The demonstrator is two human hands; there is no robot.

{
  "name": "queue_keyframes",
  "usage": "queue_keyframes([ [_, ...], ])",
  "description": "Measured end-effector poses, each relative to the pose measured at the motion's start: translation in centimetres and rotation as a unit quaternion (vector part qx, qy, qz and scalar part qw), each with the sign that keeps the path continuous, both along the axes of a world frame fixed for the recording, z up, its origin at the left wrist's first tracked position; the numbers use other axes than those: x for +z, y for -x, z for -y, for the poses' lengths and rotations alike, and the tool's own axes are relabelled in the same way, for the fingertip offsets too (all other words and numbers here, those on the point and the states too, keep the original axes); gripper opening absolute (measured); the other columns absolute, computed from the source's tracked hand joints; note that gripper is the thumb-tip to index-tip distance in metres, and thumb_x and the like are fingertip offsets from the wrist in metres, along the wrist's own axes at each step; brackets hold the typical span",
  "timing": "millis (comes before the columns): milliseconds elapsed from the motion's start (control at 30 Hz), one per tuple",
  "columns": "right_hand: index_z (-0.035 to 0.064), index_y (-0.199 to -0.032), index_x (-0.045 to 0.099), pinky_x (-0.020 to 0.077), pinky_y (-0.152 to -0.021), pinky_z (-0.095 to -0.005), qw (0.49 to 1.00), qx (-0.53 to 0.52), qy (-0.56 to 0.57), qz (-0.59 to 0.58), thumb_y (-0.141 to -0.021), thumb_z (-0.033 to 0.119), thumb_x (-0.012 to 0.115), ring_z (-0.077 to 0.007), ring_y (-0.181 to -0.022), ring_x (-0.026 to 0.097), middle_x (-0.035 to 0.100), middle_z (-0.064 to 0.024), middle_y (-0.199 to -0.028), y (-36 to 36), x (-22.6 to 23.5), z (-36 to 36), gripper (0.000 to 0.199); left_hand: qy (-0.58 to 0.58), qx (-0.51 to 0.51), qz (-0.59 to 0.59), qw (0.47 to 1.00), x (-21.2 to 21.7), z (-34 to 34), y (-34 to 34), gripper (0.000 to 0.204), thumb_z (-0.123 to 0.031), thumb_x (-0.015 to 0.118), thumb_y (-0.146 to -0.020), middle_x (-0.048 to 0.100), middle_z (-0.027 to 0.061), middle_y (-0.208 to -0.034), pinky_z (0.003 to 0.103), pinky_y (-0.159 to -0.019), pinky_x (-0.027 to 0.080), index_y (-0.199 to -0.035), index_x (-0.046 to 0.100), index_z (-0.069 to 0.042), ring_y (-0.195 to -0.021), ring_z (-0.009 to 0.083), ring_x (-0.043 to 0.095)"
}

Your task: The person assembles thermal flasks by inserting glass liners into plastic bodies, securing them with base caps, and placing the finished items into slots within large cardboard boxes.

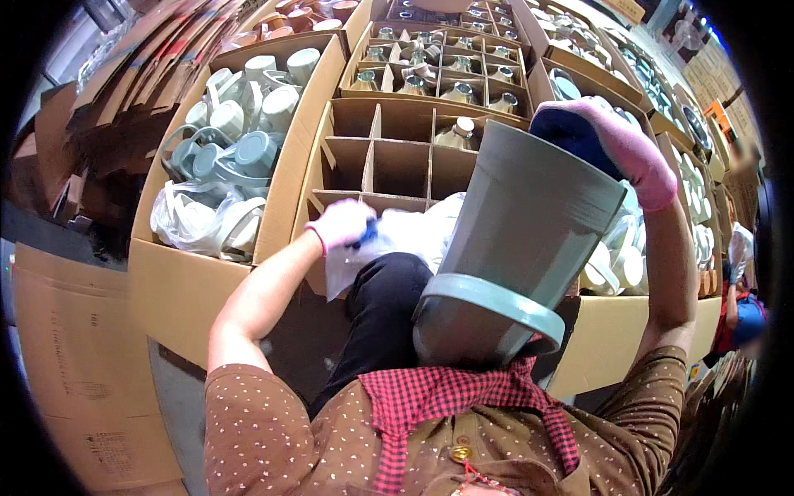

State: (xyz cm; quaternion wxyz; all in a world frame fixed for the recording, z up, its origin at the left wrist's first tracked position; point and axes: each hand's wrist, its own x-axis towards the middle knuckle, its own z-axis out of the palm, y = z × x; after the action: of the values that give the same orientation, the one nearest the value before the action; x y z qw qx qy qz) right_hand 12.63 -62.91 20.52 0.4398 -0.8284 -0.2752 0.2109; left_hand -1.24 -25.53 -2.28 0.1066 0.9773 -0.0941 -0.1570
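A tall, grey-green tapered container (pixel 525 223) with a pale curved band around its lower end leans across my lap. My right hand (pixel 608 149), in a pink glove with a blue palm, is closed over its upper edge. In a glove of the same kind, my left hand (pixel 343 225) has its fingers curled at a crumpled white bag (pixel 401 236), which lies over the near edge of a divided carton (pixel 308 186). One metal-coloured bottle (pixel 456 134) with a pale cap stands in a compartment of that carton.
To the left, an open carton (pixel 285 178) holds white and pale-green handled vessels (pixel 252 153). Farther back, another divided carton (pixel 351 91) holds several bottles. More filled cartons line the right, where another person (pixel 736 318) is partly visible. Flattened cardboard (pixel 91 347) lies at the left.
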Motion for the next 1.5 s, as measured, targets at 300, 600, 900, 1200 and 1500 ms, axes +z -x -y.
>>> queue_keyframes([
  [300,0.0087,-0.135,0.058,0.0475,-0.103,-0.0301,0.999,0.027,0.016,-0.031,-0.104,0.023,0.052,-0.0141,-0.11,0.062,0.062,-0.0057,-0.124,1.1,1.7,-1.3,0.035,0.198,0.118,0.483,0.845,-1.4,-8.2,-11.3,0.038,-0.004,0.052,-0.094,0.071,0.0166,-0.119,0.036,-0.096,0.051,-0.127,0.069,-0.012,-0.108,0.0282,0.068],
  [600,0.0039,-0.12,0.066,0.0507,-0.091,-0.0276,0.995,0.009,-0.096,0.009,-0.083,0.01,0.077,-0.0129,-0.099,0.063,0.066,-0.0045,-0.108,0.3,0.5,-2.5,0.04,0.313,0.362,0.516,0.711,2.4,-7.7,-0.4,0.047,-0.001,0.056,-0.095,0.061,0.0146,-0.127,0.037,-0.096,0.051,-0.142,0.053,-0.004,-0.117,0.0267,0.061],
  [900,0.0062,-0.125,0.066,0.0548,-0.091,-0.0299,0.976,0.188,-0.023,0.107,-0.089,0.024,0.077,-0.0164,-0.099,0.068,0.071,-0.0082,-0.11,-4.0,-2.2,0.2,0.042,0.098,0.019,0.183,0.978,-0.4,3.1,-1.9,0.042,-0.01,0.046,-0.093,0.063,0.0236,-0.129,0.045,-0.111,0.04,-0.131,0.064,-0.01,-0.124,0.0369,0.058],
  [1200,0.0054,-0.157,0.028,0.0391,-0.112,-0.0401,0.981,0.034,-0.176,0.07,-0.1,0.03,0.059,-0.0289,-0.143,0.039,0.04,-0.0182,-0.157,-7.9,-7.7,-4.9,0.07,0.544,0.078,0.216,0.807,13.8,11.5,-20.8,0.022,-0.016,0.062,-0.096,0.07,0.001,-0.095,0.024,-0.073,0.049,-0.109,0.072,0.0,-0.08,0.0097,0.059],
  [1500,0.0009,-0.118,0.063,0.0536,-0.084,-0.0348,0.904,-0.222,-0.046,0.362,-0.091,0.002,0.058,-0.0267,-0.092,0.07,0.072,-0.0181,-0.097,-2.3,-7.5,5.6,0.027,0.476,0.039,0.259,0.839,16.5,10.5,-9.6,0.029,-0.014,0.059,-0.097,0.073,0.0135,-0.105,0.033,-0.085,0.055,-0.118,0.069,0.002,-0.094,0.0207,0.07],
])
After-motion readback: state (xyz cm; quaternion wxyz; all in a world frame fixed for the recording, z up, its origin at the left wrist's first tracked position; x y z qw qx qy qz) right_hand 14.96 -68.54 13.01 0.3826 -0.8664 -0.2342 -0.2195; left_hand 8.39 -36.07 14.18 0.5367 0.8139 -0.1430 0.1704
